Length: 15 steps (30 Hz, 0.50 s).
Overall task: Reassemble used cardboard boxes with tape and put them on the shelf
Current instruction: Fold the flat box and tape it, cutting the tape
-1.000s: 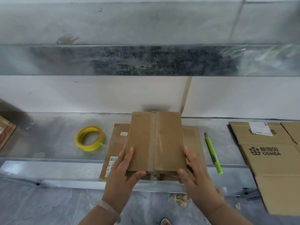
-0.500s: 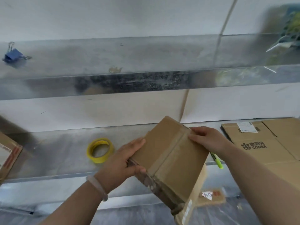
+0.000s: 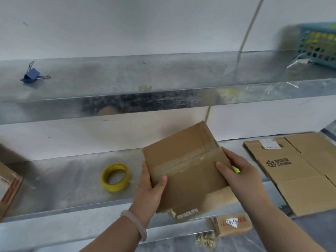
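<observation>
Now that the upper shelf (image 3: 163, 75) fills the view, the taped box (image 3: 185, 166), flat over the lower shelf (image 3: 63, 179) a second ago, hangs lifted and turned, its edges gripped by the left hand (image 3: 149, 190) and right hand (image 3: 240, 171), thumbs on top: seemingly ready for shelving.

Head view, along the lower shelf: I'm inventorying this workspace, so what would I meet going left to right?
Red-printed cardboard box at the left edge → yellow tape roll → taped cardboard box, lifted → flattened CONBA cartons.
</observation>
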Motion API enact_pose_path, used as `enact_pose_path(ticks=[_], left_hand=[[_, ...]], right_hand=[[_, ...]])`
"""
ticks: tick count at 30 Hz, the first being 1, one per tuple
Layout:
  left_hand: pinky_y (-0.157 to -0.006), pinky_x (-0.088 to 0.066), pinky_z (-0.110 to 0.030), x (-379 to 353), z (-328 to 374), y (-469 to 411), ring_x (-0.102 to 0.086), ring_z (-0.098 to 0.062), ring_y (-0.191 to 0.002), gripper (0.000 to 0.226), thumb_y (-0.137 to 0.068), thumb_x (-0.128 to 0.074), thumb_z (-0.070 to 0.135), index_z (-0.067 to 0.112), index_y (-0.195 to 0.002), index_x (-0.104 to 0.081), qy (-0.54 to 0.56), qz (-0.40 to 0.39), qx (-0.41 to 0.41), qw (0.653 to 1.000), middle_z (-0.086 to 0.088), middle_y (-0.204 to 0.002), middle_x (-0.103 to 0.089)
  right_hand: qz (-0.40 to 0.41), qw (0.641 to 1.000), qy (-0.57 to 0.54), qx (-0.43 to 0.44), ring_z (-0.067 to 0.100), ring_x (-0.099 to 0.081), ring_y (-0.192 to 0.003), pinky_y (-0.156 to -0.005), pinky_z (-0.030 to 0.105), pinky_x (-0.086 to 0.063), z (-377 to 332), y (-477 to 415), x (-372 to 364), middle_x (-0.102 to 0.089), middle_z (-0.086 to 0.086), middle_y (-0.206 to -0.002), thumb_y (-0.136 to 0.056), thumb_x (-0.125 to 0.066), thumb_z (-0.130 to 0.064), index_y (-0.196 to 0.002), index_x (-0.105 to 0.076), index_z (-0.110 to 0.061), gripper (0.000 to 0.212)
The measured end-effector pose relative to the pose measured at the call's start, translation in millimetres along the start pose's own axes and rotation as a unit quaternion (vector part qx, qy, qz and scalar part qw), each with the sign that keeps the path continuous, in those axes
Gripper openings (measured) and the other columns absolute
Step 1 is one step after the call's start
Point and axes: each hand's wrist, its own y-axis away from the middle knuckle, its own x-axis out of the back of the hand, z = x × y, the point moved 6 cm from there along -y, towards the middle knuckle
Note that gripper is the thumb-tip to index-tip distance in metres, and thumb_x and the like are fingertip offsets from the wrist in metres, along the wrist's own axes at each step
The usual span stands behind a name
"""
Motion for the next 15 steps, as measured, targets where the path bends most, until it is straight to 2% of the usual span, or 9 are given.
enact_pose_path(ticks=[1, 3, 5, 7, 8, 10, 12, 15], left_hand=[[-0.106, -0.041, -0.028, -0.4, -4.0, -0.9, -0.047, -0.003, -0.126, 0.076, -0.09, -0.067, 0.039, 0.051, -0.147, -0.018, 0.03, 0.015, 0.02, 0.999, 0.021, -0.143, -0.044], [-0.11, -0.041, -0.04, -2.1, -15.5, -3.9, -0.05, -0.01, -0.127, 0.076, -0.081, -0.072, 0.047, 0.055, -0.143, -0.028, 0.091, 0.042, 0.048, 0.994, 0.017, -0.143, -0.048], [-0.107, -0.043, -0.045, -5.2, -22.3, -5.8, -0.056, -0.014, -0.123, 0.062, -0.089, -0.069, 0.034, 0.05, -0.141, -0.039, 0.155, 0.042, 0.054, 0.986, 0.013, -0.136, -0.058], [-0.1, -0.049, -0.042, -8.1, -25.7, -5.7, -0.063, -0.016, -0.116, 0.046, -0.096, -0.059, 0.022, 0.039, -0.137, -0.049, 0.217, 0.031, 0.076, 0.973, 0.007, -0.127, -0.066], [-0.097, -0.05, -0.042, -9.2, -29.7, -5.6, -0.064, -0.018, -0.114, 0.04, -0.097, -0.057, 0.021, 0.032, -0.136, -0.052, 0.232, 0.023, 0.098, 0.968, 0.003, -0.124, -0.068], [-0.094, -0.051, -0.042, -12.7, -36.7, -4.4, -0.064, -0.024, -0.112, 0.034, -0.097, -0.057, 0.022, 0.018, -0.13, -0.057, 0.221, 0.012, 0.15, 0.964, -0.005, -0.12, -0.069], [-0.096, -0.047, -0.042, -14.7, -39.8, -3.6, -0.062, -0.024, -0.11, 0.034, -0.095, -0.06, 0.024, 0.013, -0.127, -0.058, 0.16, 0.005, 0.181, 0.97, -0.006, -0.119, -0.068], [-0.095, -0.039, -0.037, -18.0, -45.6, -2.6, -0.059, -0.009, -0.101, 0.026, -0.095, -0.061, 0.027, 0.016, -0.119, -0.058, 0.072, -0.035, 0.211, 0.974, 0.004, -0.113, -0.065]], right_hand=[[-0.02, 1.0, 0.001, 0.017, -0.009, -0.057, -0.1, -0.078, 0.015, -0.047, -5.7, 4.1, -3.7, -0.061, -0.031, -0.105, -0.091, -0.069, -0.024, -0.109, -0.059, -0.054, 0.036], [-0.035, 0.998, 0.026, 0.051, -0.014, -0.056, -0.101, -0.078, 0.009, -0.044, -14.7, 9.5, -8.8, -0.059, -0.038, -0.105, -0.092, -0.067, -0.024, -0.107, -0.054, -0.062, 0.043], [-0.034, 0.995, 0.06, 0.078, -0.01, -0.056, -0.105, -0.085, 0.017, -0.048, -19.8, 12.5, -11.0, -0.058, -0.041, -0.105, -0.093, -0.063, -0.026, -0.11, -0.052, -0.065, 0.044], [-0.021, 0.989, 0.094, 0.11, 0.001, -0.054, -0.114, -0.095, 0.028, -0.048, -21.0, 12.4, -8.6, -0.056, -0.037, -0.114, -0.094, -0.06, -0.027, -0.121, -0.052, -0.06, 0.043], [-0.01, 0.983, 0.118, 0.141, 0.004, -0.051, -0.119, -0.1, 0.026, -0.043, -23.7, 12.5, -7.1, -0.053, -0.036, -0.119, -0.094, -0.06, -0.025, -0.124, -0.051, -0.056, 0.044], [0.007, 0.963, 0.166, 0.214, 0.003, -0.046, -0.122, -0.104, 0.009, -0.03, -32.4, 12.4, -7.4, -0.049, -0.036, -0.126, -0.096, -0.059, -0.022, -0.127, -0.051, -0.049, 0.042], [0.0, 0.938, 0.219, 0.27, 0.002, -0.042, -0.121, -0.104, 0.0, -0.021, -40.4, 9.0, -12.8, -0.047, -0.037, -0.13, -0.092, -0.057, -0.025, -0.131, -0.054, -0.042, 0.043], [-0.019, 0.897, 0.277, 0.343, 0.002, -0.042, -0.125, -0.11, 0.007, -0.021, -47.4, -2.1, -22.1, -0.057, -0.023, -0.132, -0.093, -0.051, -0.028, -0.133, -0.06, -0.029, 0.041]])
